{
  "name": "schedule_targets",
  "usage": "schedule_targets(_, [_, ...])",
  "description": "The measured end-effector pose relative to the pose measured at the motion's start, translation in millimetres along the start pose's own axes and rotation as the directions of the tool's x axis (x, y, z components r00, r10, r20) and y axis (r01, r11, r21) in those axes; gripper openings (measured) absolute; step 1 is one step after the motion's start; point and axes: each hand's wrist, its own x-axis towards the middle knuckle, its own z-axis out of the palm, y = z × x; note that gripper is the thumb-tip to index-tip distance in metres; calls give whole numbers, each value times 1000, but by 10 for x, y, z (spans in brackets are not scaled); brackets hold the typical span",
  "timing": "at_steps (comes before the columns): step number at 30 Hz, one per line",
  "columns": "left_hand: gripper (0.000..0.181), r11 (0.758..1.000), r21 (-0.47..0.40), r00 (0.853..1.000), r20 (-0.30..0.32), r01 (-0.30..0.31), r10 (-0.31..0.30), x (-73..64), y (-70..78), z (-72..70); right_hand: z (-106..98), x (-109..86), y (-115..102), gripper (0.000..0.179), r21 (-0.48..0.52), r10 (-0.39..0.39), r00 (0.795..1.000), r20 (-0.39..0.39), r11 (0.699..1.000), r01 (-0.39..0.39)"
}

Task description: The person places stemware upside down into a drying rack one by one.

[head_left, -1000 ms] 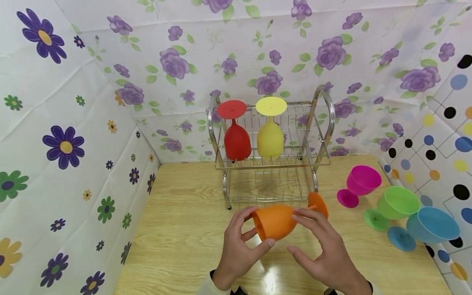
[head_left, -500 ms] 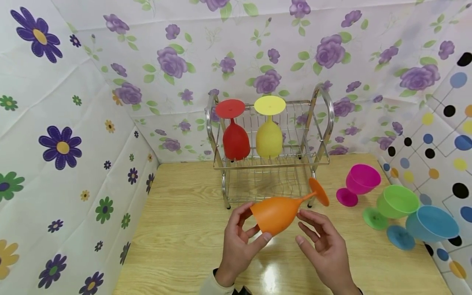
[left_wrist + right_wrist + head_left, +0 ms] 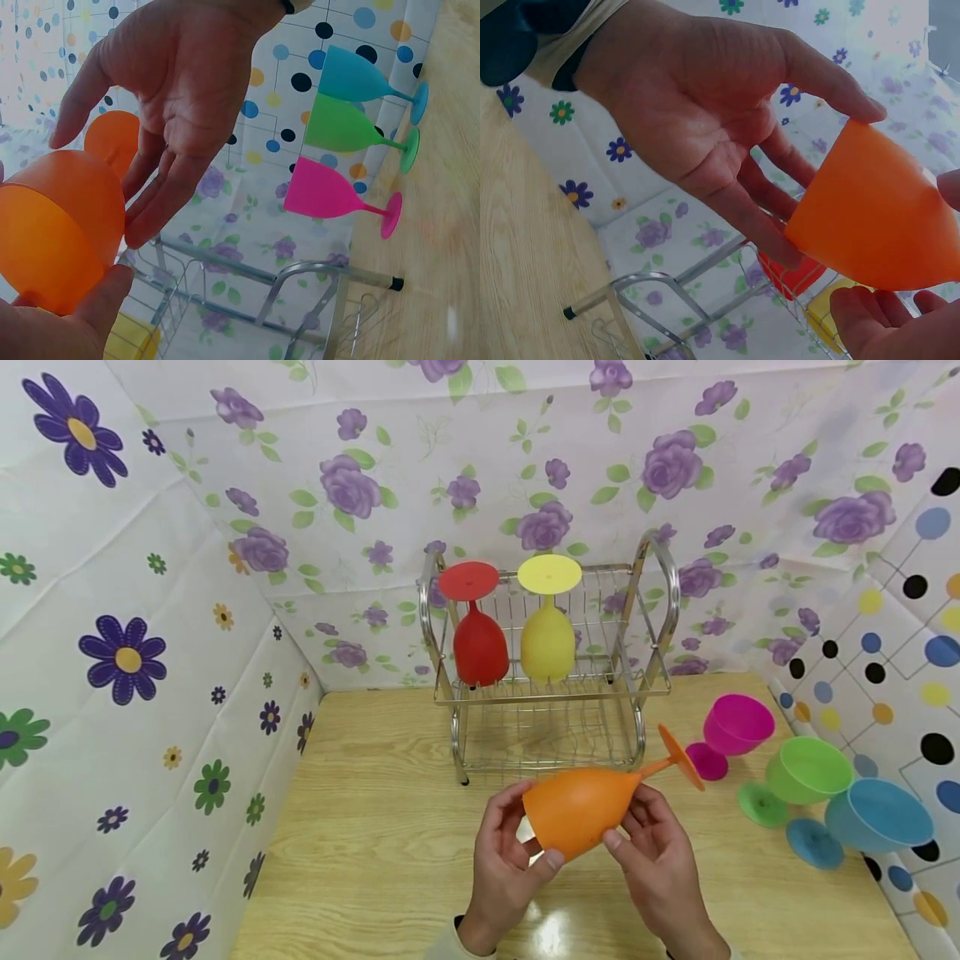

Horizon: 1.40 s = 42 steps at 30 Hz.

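An orange plastic goblet (image 3: 581,810) lies tilted in the air in front of the rack, its mouth toward the left and its foot (image 3: 681,758) up to the right. My left hand (image 3: 506,868) grips the bowl at the rim, thumb on the near side and fingers behind, which the right wrist view also shows. At the stem end, my right hand (image 3: 663,868) holds the bowl between its thumb and fingers. In the left wrist view the goblet's open mouth (image 3: 45,251) faces the camera, with the right hand (image 3: 180,90) beyond it.
A two-tier metal dish rack (image 3: 551,697) stands behind the hands. On its upper tier a red goblet (image 3: 481,647) and a yellow goblet (image 3: 548,643) sit upside down. Pink (image 3: 738,724), green (image 3: 808,772) and blue (image 3: 879,817) goblets stand upright at the right.
My right hand has gone from the goblet's stem end to below it, and now holds the bowl. The goblet's foot has swung up and right; the left hand has shifted slightly right.
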Motion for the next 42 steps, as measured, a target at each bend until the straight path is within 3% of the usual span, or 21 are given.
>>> schedule_targets(6, [69, 999, -39, 999, 30, -30, 32, -18, -51, 37, -24, 13, -16, 53, 95, 24, 997, 67, 995, -30])
schedule_targets(16, [71, 996, -36, 994, 70, -76, 78, 14, -69, -16, -19, 59, -79, 50, 62, 21, 998, 63, 998, -24])
schedule_targets(21, [66, 995, -59, 995, 56, -76, 80, 36, -75, -81, -29, 137, -172, 54, 5, -25, 1000, 10, 1000, 24])
schedule_targets(24, [61, 996, -22, 996, 42, -83, 84, 50, -89, -150, -46, 204, -255, 58, -41, -52, 998, -35, 998, 51])
schedule_targets(27, [58, 992, 86, 995, 32, -94, 91, 66, -108, -238, -79, 280, -347, 60, -73, -77, 995, -61, 995, 72])
schedule_targets(31, [61, 952, 301, 997, -20, -62, 72, 85, -135, -367, -110, 397, -485, 59, -153, -103, 991, -81, 984, 90])
schedule_targets(35, [62, 872, 485, 990, -142, 69, 1, 104, -162, -492, -114, 517, -631, 58, -261, -102, 987, -124, 963, 66])
schedule_targets(38, [58, 805, 572, 973, -228, 156, -27, 121, -185, -596, -112, 607, -712, 59, -321, -112, 984, -138, 945, 63])
schedule_targets(42, [56, 744, 629, 953, -301, 224, -33, 158, -218, -732, -133, 736, -778, 61, -393, -168, 978, -128, 913, 105])
